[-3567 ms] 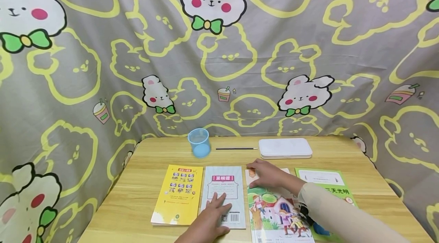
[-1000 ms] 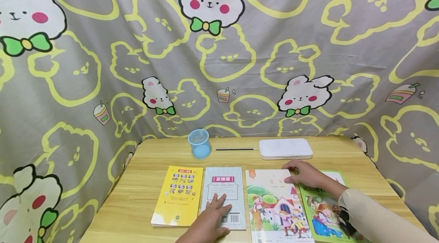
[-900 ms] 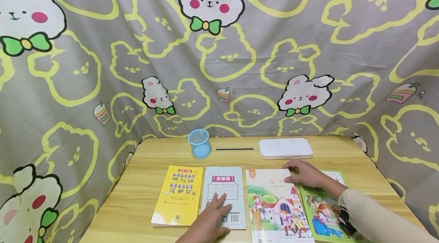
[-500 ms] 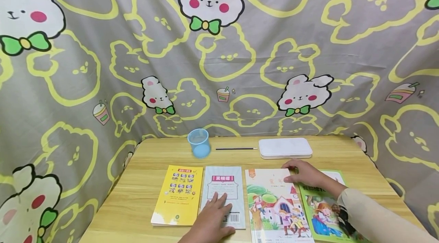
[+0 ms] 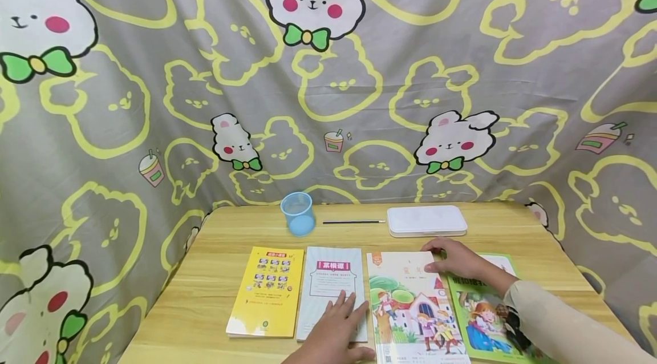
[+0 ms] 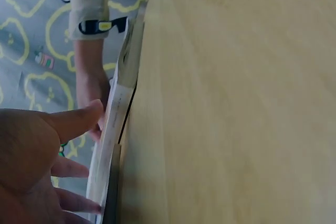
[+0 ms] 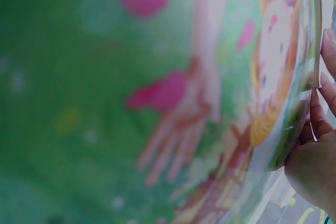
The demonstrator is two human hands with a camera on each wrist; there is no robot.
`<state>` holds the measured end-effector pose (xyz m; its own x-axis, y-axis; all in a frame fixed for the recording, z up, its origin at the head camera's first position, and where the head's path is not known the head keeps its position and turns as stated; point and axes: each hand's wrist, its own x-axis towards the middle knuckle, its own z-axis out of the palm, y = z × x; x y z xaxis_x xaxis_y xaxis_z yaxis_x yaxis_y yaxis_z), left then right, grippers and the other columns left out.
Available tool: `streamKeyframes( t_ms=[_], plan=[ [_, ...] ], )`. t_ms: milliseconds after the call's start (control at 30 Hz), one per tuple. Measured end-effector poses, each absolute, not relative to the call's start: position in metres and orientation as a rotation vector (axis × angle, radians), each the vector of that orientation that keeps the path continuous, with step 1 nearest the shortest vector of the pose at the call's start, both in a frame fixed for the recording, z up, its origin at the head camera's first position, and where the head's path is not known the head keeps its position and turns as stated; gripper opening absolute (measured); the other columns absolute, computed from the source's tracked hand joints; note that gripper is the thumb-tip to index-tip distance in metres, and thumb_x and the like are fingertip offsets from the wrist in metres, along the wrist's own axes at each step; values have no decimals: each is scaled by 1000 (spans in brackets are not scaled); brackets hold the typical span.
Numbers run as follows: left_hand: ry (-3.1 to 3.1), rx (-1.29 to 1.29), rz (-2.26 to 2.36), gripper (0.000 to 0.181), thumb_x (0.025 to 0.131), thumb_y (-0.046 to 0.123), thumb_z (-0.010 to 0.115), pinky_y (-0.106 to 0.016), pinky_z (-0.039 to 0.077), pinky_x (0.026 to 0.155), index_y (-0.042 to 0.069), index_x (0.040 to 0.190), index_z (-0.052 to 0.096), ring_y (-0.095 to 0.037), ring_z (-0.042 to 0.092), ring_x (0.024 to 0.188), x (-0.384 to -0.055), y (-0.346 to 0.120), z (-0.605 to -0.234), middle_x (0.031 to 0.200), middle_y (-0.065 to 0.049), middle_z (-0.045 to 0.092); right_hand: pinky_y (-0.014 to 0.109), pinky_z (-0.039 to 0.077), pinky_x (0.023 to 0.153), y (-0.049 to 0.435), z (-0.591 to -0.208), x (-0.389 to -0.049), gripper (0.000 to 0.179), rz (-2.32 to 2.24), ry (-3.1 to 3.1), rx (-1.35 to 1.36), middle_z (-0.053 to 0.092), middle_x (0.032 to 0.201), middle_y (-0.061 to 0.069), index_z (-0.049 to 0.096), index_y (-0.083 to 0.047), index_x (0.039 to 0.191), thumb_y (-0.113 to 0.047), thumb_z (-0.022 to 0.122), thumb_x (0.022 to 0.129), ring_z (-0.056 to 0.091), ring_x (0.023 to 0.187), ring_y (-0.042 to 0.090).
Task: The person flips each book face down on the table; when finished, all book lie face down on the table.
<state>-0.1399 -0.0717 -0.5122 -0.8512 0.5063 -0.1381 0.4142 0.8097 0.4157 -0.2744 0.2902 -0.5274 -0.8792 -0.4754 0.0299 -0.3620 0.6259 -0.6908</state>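
In the head view my left hand [image 5: 333, 330] rests with spread fingers on the lower part of a pale blue book [image 5: 330, 278]. Its index fingertip lies near the left edge of a white book with an illustrated cover [image 5: 405, 307]. At that book's upper right corner is my right hand [image 5: 459, 261], thumb on the cover and index finger over the top edge. A green book [image 5: 477, 324] lies partly under my right forearm. The left wrist view shows my left hand [image 6: 31, 156] beside book edges. My right hand [image 7: 312, 171] is at the right wrist view's edge.
A yellow book [image 5: 267, 295] lies at the left of the row. Behind the books stand a blue cup [image 5: 297, 215], a thin dark pencil [image 5: 354, 222] and a white case [image 5: 427, 221]. Patterned curtain [image 5: 328, 96] surrounds the wooden table [image 5: 174, 295].
My right hand went from the white book's upper left corner to its upper right corner, then stayed. My left hand has just shifted right, and the pale blue book has turned slightly.
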Motion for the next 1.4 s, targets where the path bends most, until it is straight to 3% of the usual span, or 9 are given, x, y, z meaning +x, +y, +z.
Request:
streamKeyframes(
  t_ms=[400, 767, 1133, 1400],
  plan=[
    [2756, 862, 443, 97, 79, 71, 71, -58, 32, 121, 28, 160, 40, -39, 27, 154, -138, -61, -519, 165, -14, 35, 31, 50, 76, 290, -529, -275, 42, -1086, 2694, -694, 62, 117, 2, 67, -11, 125, -36, 78, 92, 53, 97, 17],
    [2673, 903, 401, 102, 78, 72, 76, -60, 30, 121, 31, 162, 35, -38, 23, 156, -142, -59, -519, 168, -10, 30, 32, 51, 79, 289, -529, -274, 42, -1097, 2698, -699, 63, 119, 3, 68, -11, 125, -36, 78, 93, 55, 100, 18],
    [2630, 931, 314, 99, 83, 76, 66, -64, 31, 120, 27, 163, 33, -39, 20, 156, -145, -57, -521, 168, -11, 28, 32, 50, 77, 289, -529, -274, 40, -1065, 2717, -683, 63, 115, 1, 69, -12, 123, -37, 78, 92, 53, 95, 15],
    [2654, 961, 303, 99, 84, 75, 67, -62, 32, 119, 24, 162, 35, -41, 23, 155, -144, -55, -518, 166, -13, 32, 33, 50, 77, 289, -530, -276, 41, -1068, 2713, -705, 63, 117, 2, 69, -11, 123, -36, 78, 93, 53, 96, 16]
  ],
)
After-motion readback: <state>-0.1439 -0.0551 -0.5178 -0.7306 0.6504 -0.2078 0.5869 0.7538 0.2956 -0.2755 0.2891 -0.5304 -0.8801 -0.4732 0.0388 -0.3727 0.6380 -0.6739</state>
